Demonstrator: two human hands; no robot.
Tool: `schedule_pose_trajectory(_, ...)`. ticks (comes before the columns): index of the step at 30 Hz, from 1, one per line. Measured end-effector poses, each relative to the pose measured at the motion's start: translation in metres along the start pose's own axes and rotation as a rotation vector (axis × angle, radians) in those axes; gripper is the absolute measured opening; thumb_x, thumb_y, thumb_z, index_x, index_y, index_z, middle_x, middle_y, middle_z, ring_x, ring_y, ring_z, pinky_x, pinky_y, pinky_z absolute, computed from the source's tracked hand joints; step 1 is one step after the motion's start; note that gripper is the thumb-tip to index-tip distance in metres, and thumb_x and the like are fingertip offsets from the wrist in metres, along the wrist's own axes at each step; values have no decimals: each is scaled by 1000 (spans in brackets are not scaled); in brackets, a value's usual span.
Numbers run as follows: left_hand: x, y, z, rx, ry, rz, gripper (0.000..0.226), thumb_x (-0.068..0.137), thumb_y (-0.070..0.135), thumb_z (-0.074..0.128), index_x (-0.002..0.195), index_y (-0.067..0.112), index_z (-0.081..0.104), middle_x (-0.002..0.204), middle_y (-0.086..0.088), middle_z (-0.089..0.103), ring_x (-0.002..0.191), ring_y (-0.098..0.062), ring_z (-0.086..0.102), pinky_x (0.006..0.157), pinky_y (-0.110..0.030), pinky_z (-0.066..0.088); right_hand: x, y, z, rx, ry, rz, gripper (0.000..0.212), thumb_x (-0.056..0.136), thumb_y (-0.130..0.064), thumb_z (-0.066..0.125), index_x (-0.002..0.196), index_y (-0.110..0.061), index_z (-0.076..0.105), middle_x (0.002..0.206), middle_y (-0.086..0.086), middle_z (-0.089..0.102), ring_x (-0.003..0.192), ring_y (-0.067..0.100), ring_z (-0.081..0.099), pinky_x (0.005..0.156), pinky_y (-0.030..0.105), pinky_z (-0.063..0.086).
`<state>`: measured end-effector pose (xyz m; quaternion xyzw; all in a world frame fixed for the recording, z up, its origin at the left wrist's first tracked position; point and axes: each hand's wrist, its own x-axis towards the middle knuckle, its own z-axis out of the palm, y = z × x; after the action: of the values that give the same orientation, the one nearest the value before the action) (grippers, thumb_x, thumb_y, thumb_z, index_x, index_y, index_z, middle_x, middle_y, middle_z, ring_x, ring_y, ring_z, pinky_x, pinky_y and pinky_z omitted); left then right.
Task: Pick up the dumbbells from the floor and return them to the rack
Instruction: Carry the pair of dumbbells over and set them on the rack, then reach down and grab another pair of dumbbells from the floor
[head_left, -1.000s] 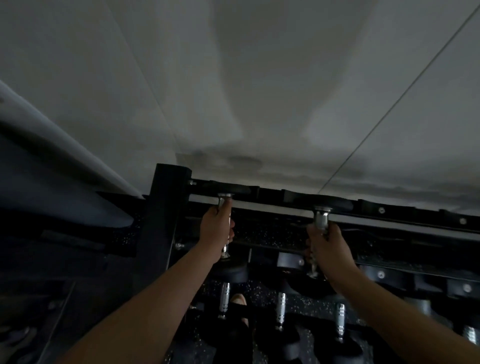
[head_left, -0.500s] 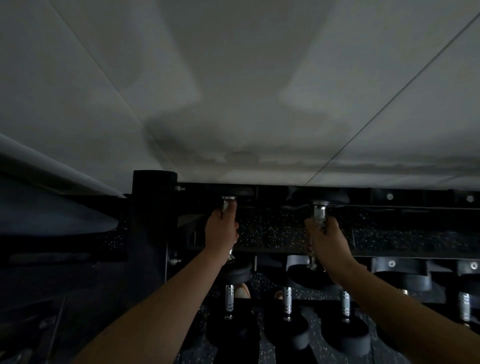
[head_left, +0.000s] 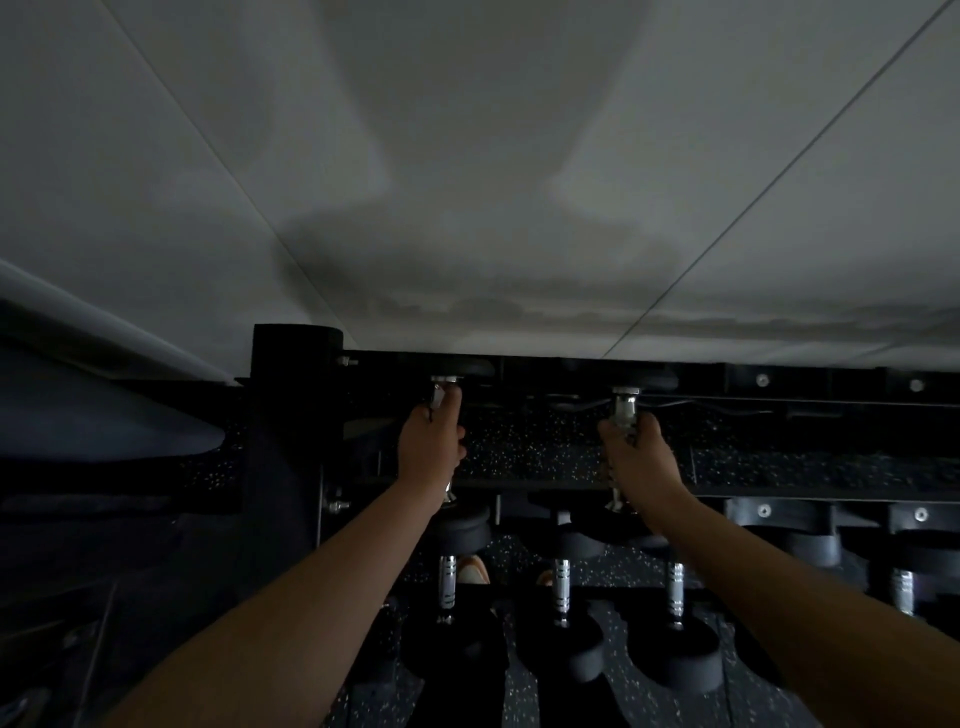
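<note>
Two black dumbbells with chrome handles lie across the top tier of the black rack (head_left: 779, 382). My left hand (head_left: 428, 449) is closed around the handle of the left dumbbell (head_left: 462, 525), whose near head shows below my wrist. My right hand (head_left: 641, 457) grips the handle of the right dumbbell (head_left: 626, 402), whose far head rests at the rack's back rail. Both handles are mostly hidden by my fingers. The scene is dim.
A thick black rack post (head_left: 291, 415) stands just left of my left hand. On the lower tier sit several more dumbbells (head_left: 563, 592) side by side. A pale wall (head_left: 493, 182) rises behind the rack. Speckled rubber floor (head_left: 524, 452) shows through it.
The view has tilted and the rack's top rail now looks level. Both hands stay closed on the dumbbell handles, which have settled a little farther onto the top tier.
</note>
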<state>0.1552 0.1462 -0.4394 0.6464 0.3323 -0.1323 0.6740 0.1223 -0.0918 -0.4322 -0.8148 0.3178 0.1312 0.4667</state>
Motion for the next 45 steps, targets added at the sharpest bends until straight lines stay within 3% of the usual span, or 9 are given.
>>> schedule_pose_trajectory(5,-7,2,-3,190,40,53,40,91,51,57,98,13,62,88,-7,65,74,-20,61,64,-31,45,-3,-5,0,-70,-29,1,38,93,-47,54,116,-18,46,92,9,67,72,25,64,59,33,46)
schedule_pose_trajectory(8,-21,4,-5,243,79,135,37,90,50,57,98,14,63,85,-1,64,77,-16,61,59,-28,40,-8,-11,-1,-117,-47,5,49,94,-46,53,127,-11,43,103,13,63,77,25,60,59,31,40)
schedule_pose_trajectory(12,-52,7,-14,265,84,298,43,93,50,54,83,9,60,70,-1,60,62,-10,58,58,-27,45,-19,-25,-2,-183,-24,-68,63,94,-46,53,139,-7,33,138,23,42,117,41,48,87,40,41)
schedule_pose_trajectory(15,-83,-6,-36,279,158,284,54,94,47,56,128,6,58,130,-16,62,120,-26,57,99,-38,45,-40,-36,3,-276,-40,-209,70,95,-44,52,149,-9,24,153,24,24,138,43,25,111,52,29)
schedule_pose_trajectory(17,-110,-21,-60,306,248,313,58,95,43,56,140,9,50,144,-11,51,132,-23,46,104,-31,36,-62,-37,11,-328,-70,-350,72,96,-44,51,152,-9,23,159,21,17,145,37,13,117,48,15)
schedule_pose_trajectory(22,-186,-74,-141,290,474,347,44,93,41,59,127,13,60,121,4,59,117,-14,54,100,-34,43,-137,-38,63,-432,-284,-713,64,96,-37,55,145,0,35,151,26,30,140,40,24,114,51,21)
schedule_pose_trajectory(26,-249,-126,-216,225,693,232,53,93,39,64,135,8,54,135,-12,56,126,-26,51,108,-38,39,-213,-35,119,-435,-453,-868,61,95,-34,60,140,2,42,145,27,41,135,44,34,112,52,28)
schedule_pose_trajectory(34,-357,-238,-352,230,931,63,52,95,42,59,136,10,54,137,-11,57,127,-28,51,107,-41,39,-355,-4,214,-576,-744,-1096,67,97,-43,51,148,-4,33,153,21,33,142,35,24,114,45,23)
schedule_pose_trajectory(45,-385,-377,-486,392,871,-179,54,96,43,56,136,7,52,138,-17,54,127,-34,49,104,-40,38,-466,89,370,-827,-913,-1135,61,97,-38,54,145,-4,39,151,18,38,140,32,28,113,44,27)
